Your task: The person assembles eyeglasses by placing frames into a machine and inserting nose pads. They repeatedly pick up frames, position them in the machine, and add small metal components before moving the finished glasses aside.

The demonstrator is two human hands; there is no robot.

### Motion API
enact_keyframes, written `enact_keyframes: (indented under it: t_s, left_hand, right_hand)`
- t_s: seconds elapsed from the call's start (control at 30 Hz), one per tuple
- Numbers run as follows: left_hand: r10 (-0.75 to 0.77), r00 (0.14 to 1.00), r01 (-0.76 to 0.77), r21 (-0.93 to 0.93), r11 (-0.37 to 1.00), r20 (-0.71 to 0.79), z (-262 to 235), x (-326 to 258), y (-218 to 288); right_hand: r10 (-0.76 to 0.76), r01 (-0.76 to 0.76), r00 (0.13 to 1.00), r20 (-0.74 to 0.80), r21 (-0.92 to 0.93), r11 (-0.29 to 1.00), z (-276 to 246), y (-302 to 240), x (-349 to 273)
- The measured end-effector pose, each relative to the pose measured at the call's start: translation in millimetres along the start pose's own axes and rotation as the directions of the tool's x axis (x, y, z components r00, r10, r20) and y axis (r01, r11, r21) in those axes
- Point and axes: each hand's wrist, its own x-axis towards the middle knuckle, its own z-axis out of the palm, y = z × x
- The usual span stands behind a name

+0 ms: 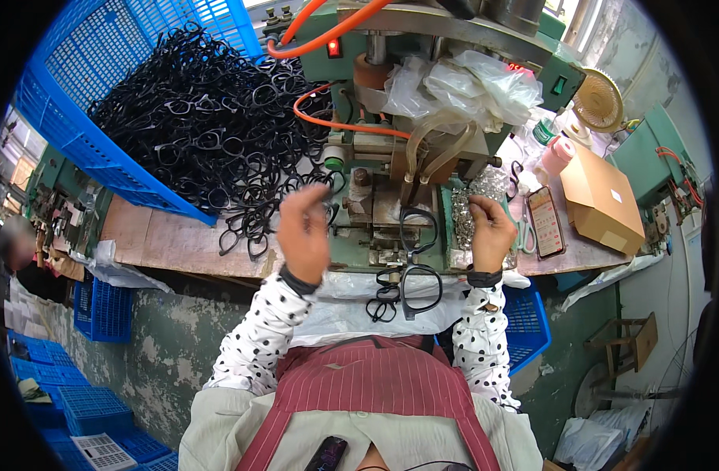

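Observation:
A black eyeglass frame stands in the press's metal fixture, one rim up against the tooling and the other toward me. My left hand is raised left of the fixture, beside the heap of black eyeglass frames. Motion smears its fingers, and whether they hold anything is unclear. On the right, my right hand has its fingertips pinched together at the edge of a tray of small shiny metal pieces. What sits in that pinch is too small to make out.
A tipped blue crate backs the heap. Orange hoses and plastic bags hang about the green press. Right lie scissors, a phone, a cardboard box and a pink bottle. Small black frames hang at the front.

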Motion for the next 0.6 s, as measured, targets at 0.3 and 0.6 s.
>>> enact_keyframes:
  t_s: [0.3,0.6]
  left_hand:
    - [0.642,0.641,-0.549,-0.333,0.767,0.422,33.5,-5.7,37.0]
    - [0.742,0.534,-0.644,-0.374,0.668,0.406,12.0,-10.2,60.9]
  right_hand:
    - [0.103,-0.137,0.987,0.127,0.297,0.945,6.6,-37.6,-10.2]
    - [0.063,-0.105,0.990,0.129,0.349,0.931,23.0,-49.8,-26.7]
